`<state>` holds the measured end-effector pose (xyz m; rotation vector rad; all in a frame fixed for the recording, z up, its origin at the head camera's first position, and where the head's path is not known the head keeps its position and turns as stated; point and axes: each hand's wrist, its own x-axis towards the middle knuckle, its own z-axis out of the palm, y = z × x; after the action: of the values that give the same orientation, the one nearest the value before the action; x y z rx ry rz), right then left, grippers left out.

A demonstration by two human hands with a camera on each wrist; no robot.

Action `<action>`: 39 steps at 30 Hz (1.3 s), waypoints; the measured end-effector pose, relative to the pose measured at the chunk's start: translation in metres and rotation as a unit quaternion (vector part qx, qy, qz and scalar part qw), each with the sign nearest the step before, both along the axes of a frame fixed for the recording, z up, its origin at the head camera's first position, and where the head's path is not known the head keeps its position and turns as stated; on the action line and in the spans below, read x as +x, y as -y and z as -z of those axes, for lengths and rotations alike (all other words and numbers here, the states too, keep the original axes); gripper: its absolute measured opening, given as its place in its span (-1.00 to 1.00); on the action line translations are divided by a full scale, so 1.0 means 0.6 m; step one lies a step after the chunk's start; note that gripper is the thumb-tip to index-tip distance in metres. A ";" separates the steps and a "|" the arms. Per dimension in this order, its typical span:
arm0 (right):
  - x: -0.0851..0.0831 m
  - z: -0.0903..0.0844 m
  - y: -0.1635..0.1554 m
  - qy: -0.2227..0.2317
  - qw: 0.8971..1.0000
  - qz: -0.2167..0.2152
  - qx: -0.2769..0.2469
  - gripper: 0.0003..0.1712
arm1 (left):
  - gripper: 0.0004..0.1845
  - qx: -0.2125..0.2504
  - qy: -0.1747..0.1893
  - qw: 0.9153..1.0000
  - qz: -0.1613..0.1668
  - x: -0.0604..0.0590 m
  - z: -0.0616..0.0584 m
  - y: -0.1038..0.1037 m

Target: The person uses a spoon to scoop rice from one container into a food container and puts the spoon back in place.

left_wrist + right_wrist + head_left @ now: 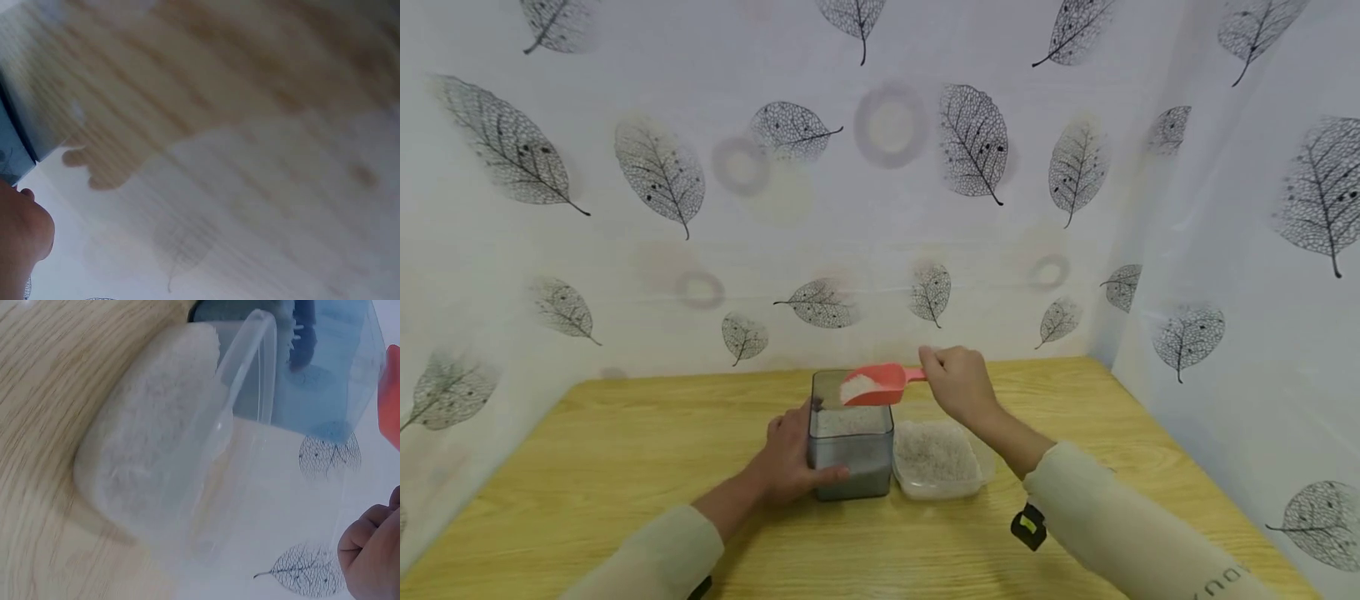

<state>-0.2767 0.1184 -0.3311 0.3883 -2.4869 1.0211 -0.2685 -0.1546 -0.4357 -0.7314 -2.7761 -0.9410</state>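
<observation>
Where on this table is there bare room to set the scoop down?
Bare wood lies left of the left hand to the wall, and right of the shallow tub to the right wall. The middle is crowded: grey container and tub side by side, scoop above in the right hand.

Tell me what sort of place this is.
Probably a makeshift tabletop booth, not a real kitchen: a bare wooden table walled on three sides by leaf-print sheeting. On it stand only a grey container and a clear tub, both holding white grains.
</observation>
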 end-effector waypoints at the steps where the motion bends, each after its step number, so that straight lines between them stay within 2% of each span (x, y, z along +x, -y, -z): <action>1: 0.000 -0.002 -0.007 0.004 1.000 0.003 -0.004 -0.35 | 0.19 -0.001 0.000 1.000 0.000 0.000 0.000 0.000; 7: 0.007 -0.005 -0.055 0.014 1.000 0.020 -0.005 -0.33 | 0.22 0.006 -0.003 1.000 0.003 0.000 0.003 0.001; 14: 0.021 0.010 -0.106 0.023 0.999 0.022 0.020 -0.32 | 0.23 0.010 -0.013 1.000 0.008 0.001 0.003 -0.001; 22: 0.032 0.033 -0.144 0.005 0.998 0.021 0.058 -0.33 | 0.23 0.017 -0.016 1.000 0.012 0.003 0.002 0.000; 28: 0.034 0.047 -0.163 -0.037 0.991 0.028 0.124 -0.31 | 0.23 0.018 -0.016 1.000 0.015 0.002 0.004 0.001; 30: 0.033 0.050 -0.165 -0.069 0.985 0.029 0.159 -0.31 | 0.24 0.017 -0.018 1.000 0.014 0.002 0.004 0.001; 32: 0.032 0.050 -0.166 -0.113 0.972 0.026 0.204 -0.32 | 0.24 0.014 -0.017 1.000 0.013 0.002 0.004 0.000; 36: 0.028 0.050 -0.165 -0.210 0.936 0.012 0.281 -0.35 | 0.25 0.007 -0.008 1.000 0.008 0.002 0.002 0.000; 39: 0.025 0.049 -0.163 -0.270 0.911 0.000 0.313 -0.38 | 0.26 0.006 0.000 1.000 0.004 0.003 0.002 0.001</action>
<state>-0.2620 0.2164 -0.3603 0.7425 -2.2189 0.0430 -0.2669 -0.1550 -0.4367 -0.7414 -2.7673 -0.9586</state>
